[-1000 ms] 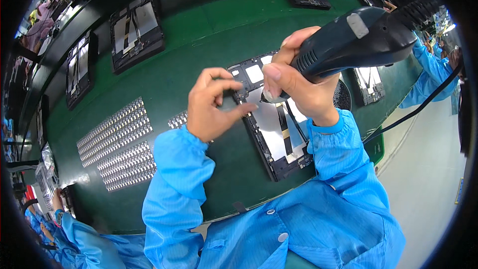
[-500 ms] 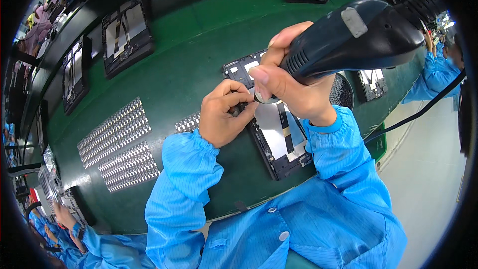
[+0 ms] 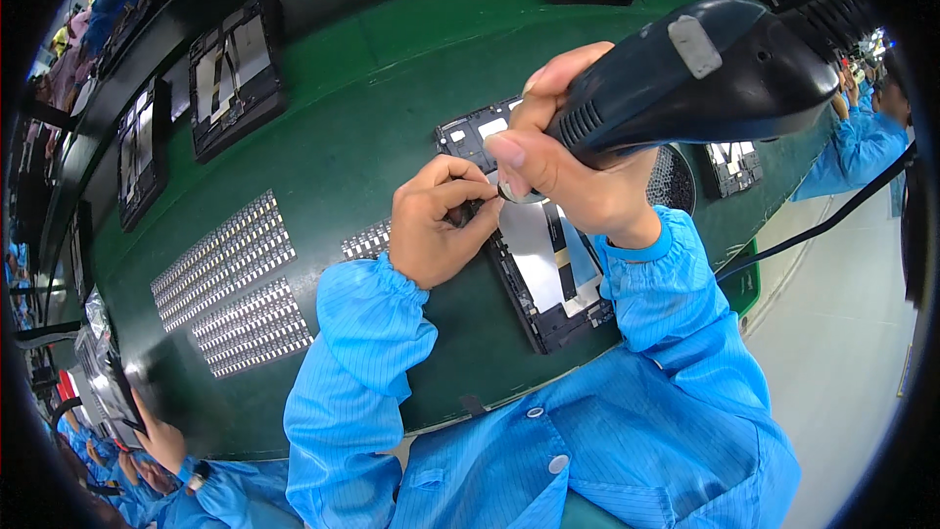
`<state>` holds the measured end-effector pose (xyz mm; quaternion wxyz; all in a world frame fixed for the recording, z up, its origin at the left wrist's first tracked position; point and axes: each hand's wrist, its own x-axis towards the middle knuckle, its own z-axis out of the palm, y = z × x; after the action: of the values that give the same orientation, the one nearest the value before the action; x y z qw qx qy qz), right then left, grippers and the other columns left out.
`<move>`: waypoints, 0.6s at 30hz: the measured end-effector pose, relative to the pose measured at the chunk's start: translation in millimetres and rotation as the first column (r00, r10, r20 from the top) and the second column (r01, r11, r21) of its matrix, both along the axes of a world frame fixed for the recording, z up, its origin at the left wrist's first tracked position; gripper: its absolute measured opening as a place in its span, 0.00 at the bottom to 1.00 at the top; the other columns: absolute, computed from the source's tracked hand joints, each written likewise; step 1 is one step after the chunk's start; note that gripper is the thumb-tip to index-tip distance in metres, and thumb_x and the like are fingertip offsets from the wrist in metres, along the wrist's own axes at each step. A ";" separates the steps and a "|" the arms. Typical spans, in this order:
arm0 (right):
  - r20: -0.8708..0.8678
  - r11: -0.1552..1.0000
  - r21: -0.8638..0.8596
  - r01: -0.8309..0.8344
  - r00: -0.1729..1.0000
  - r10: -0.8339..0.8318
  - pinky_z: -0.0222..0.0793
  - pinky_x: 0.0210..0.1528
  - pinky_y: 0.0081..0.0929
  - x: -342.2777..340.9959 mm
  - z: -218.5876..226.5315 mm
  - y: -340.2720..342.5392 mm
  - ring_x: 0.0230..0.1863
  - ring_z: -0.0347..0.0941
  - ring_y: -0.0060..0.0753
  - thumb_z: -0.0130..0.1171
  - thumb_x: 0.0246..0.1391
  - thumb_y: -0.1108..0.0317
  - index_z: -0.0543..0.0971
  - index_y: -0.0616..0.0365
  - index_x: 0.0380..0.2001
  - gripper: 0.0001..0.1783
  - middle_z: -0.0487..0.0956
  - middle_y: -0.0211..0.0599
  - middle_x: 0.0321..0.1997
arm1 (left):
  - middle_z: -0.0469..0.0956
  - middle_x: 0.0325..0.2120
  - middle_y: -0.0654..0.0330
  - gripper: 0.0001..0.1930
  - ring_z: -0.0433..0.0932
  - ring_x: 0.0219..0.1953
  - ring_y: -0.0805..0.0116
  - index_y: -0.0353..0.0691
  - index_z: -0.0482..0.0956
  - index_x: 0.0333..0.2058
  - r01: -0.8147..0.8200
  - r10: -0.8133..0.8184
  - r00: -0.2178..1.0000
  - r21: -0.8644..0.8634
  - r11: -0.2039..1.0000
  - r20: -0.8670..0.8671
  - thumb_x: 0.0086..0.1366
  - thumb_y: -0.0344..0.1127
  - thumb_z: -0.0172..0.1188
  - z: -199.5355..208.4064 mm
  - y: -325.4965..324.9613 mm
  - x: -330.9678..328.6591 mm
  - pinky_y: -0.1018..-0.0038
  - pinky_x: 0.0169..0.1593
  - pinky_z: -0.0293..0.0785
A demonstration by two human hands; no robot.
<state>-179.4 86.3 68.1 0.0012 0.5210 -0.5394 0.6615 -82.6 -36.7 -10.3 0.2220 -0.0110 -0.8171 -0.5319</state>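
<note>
Head view, nearest first: blue sleeves come in from the lower edge, over the near rim of the green bench (image 3: pixel 323 152). Left hand (image 3: pixel 436 225) curled tight, fingertips pinched on something small at the left edge of the open tablet (image 3: pixel 543 264); what it pinches is hidden. Right hand (image 3: pixel 568 171) wrapped around the dark driver (image 3: pixel 685 78), thumb along the barrel, tip down at the tablet's upper part just beside the left fingertips; the bit itself is hidden behind the thumb. Tablet lies back-open on the bench between the two forearms, silvery plate showing, near corner toward the person. Left of it, rows of small strips (image 3: pixel 230 279) laid out in blocks, well apart from the hands. Beyond the right hand, a round dish (image 3: pixel 676 176), partly covered. Cord (image 3: pixel 822 225) trails off right. Farther out, more open tablets (image 3: pixel 235 69) lined along the dark belt; a co-worker's sleeve (image 3: pixel 862 152) at far right, another person's hand (image 3: pixel 162 441) at lower left. Risk, as judged: tip and fingertips sit very close, so a slip off the screw could nick a finger or scar the plate; a tilted driver could cross-thread.
</note>
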 end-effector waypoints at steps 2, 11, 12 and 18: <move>0.018 1.000 0.010 0.002 1.000 -0.002 0.67 0.20 0.17 0.1 -0.2 -0.5 0.18 0.71 0.20 0.60 0.45 0.85 0.63 0.60 0.41 0.22 0.73 0.36 0.17 | 0.75 0.28 0.64 0.07 0.71 0.21 0.78 0.36 0.82 0.29 0.002 -0.002 1.000 0.007 1.000 0.006 0.47 0.24 0.65 0.2 -0.3 -1.0 0.81 0.23 0.67; 0.118 1.000 0.024 0.013 0.993 -0.016 0.67 0.20 0.18 -2.0 0.5 -0.8 0.17 0.71 0.21 0.59 0.45 0.85 0.63 0.62 0.40 0.21 0.73 0.36 0.17 | 0.75 0.31 0.64 0.11 0.69 0.21 0.81 0.36 0.80 0.33 0.080 -0.084 0.994 0.058 0.995 0.066 0.48 0.20 0.63 7.7 -23.1 -6.4 0.84 0.22 0.65; 0.146 1.000 0.024 0.014 0.989 -0.017 0.67 0.20 0.18 -0.6 1.7 -2.4 0.17 0.71 0.21 0.59 0.45 0.85 0.63 0.62 0.40 0.21 0.73 0.36 0.16 | 0.75 0.32 0.64 0.12 0.69 0.21 0.82 0.36 0.80 0.34 0.018 -0.023 0.997 0.081 0.997 0.070 0.48 0.20 0.63 5.8 -29.2 -6.9 0.84 0.22 0.65; 0.221 0.997 0.024 -0.074 0.973 0.067 0.67 0.18 0.17 1.7 -1.0 -25.4 0.16 0.71 0.21 0.61 0.43 0.85 0.66 0.65 0.39 0.20 0.74 0.37 0.16 | 0.75 0.25 0.63 0.10 0.69 0.21 0.82 0.32 0.79 0.29 -0.080 0.051 0.974 0.121 0.989 0.220 0.48 0.26 0.69 -6.9 -47.8 -10.1 0.84 0.25 0.68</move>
<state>-177.7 60.8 67.2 -0.0904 0.4634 -0.5280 0.7059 -92.7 -84.4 -17.3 0.1496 0.0882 -0.8002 -0.5740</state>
